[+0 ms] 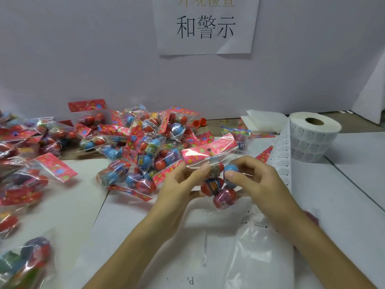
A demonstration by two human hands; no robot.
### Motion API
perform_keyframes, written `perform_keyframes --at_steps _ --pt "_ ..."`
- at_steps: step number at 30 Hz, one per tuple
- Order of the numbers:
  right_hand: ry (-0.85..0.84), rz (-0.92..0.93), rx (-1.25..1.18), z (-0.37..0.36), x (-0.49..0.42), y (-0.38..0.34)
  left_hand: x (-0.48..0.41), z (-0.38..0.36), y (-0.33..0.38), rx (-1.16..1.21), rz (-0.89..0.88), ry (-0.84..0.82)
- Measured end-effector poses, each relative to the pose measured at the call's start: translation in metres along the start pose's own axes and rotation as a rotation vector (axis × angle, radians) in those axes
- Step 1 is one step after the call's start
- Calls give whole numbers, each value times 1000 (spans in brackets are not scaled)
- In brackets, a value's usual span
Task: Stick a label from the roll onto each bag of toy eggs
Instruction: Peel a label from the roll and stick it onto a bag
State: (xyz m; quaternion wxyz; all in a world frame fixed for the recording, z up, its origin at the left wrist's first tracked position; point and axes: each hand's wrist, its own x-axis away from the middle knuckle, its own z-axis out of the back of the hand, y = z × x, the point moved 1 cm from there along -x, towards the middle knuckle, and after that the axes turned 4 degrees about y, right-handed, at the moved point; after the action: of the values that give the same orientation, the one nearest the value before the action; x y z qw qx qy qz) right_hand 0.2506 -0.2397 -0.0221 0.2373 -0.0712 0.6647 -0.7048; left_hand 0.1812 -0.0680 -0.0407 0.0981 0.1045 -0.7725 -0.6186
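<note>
The held bag (209, 152) is just above the middle of the desk (354, 184), gripped by both hands. It is crinkly clear film with a flat red header card printed with flowers and punched with a small round hole. Inside it are smooth, glossy plastic eggs, one blue and the others red, each banded by a printed wrap too blurred to read. The left hand (181, 184) pinches the film just under the card. The right hand (256, 180) curls its fingers onto the blue egg through the film.

Beyond the hands, a loose pile of bags (143, 149) runs along the far edge. More bags (27, 163) crowd the left edge. Near the far right corner, the label roll (314, 136) lies flat, a thick white cylinder with a cardboard core. From it, a strip of labels (282, 151) with tiny, illegible black print trails towards the near edge. A clear plastic sheet (250, 247) lies near the near edge. On the wall hangs a paper sign (205, 26) whose large black characters read 和警示.
</note>
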Motion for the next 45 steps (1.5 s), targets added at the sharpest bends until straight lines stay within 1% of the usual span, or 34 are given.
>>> perform_keyframes --at_steps 4,9,12,15,18,20,22,24,27,30,34,36,41,45 --pt "52 -36 -22 2 0 -1 4 -7 0 63 40 -149" --pt "100 -51 41 2 0 0 7 -10 -5 -24 55 -248" --pt "94 -44 27 3 1 -1 7 -11 -9 -85 48 -232" --pt "73 -58 4 4 0 1 4 -12 -11 -99 45 -202" --pt "-4 -62 5 -1 1 2 2 -10 -9 -119 38 -126" --pt "-7 -62 8 -4 1 3 1 -8 -9 -117 31 -83" --pt "55 -24 89 -3 1 4 1 -7 -8 -111 29 -94" --pt "88 -24 99 1 0 3 1 -6 -8 -115 29 -137" --pt "52 -75 33 3 0 1 1 -7 -8 -160 47 -169" --pt "62 -62 86 5 0 2 2 -6 -9 -192 69 -177" --pt "82 -10 107 6 2 -1 5 -9 -9 -144 79 -215" --pt "76 6 98 6 2 -2 6 -10 -8 -114 98 -177" --pt "46 -28 92 6 1 3 1 -8 -5 -50 125 -59" --pt "0 -24 69 4 1 3 -1 -8 -2 27 129 -25"
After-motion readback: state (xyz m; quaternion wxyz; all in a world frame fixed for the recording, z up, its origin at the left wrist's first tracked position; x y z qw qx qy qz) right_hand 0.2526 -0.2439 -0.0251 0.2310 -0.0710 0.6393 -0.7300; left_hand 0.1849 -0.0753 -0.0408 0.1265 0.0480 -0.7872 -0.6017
